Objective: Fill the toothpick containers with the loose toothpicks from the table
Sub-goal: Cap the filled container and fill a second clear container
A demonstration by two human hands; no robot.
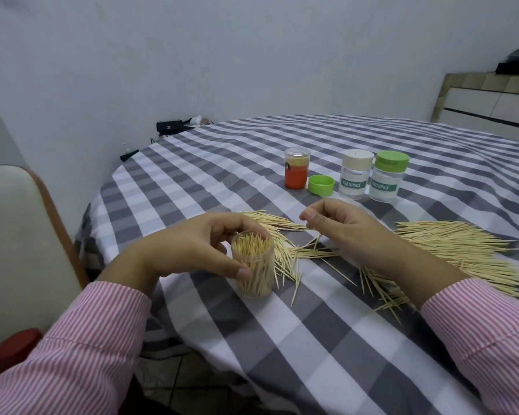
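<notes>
A clear plastic toothpick container [256,281], nearly full of upright toothpicks, stands near the table's left front. My left hand [198,250] grips it, thumb in front, fingers round the back. My right hand [339,226] hovers to its right over the loose toothpicks [462,250], with finger and thumb pinching a few thin toothpicks. More toothpicks lie scattered between the hands [291,262]. Farther back stand an orange-labelled container [296,172], a full uncapped "TOOTHPICK" container [355,178] and a green-capped one [387,176].
A loose green cap [321,184] lies beside the orange container. The checked tablecloth [327,339] covers a round table. A cream chair [15,235] stands at the left, a red object [12,345] below it. A black bag [170,126] sits beyond the table's far edge.
</notes>
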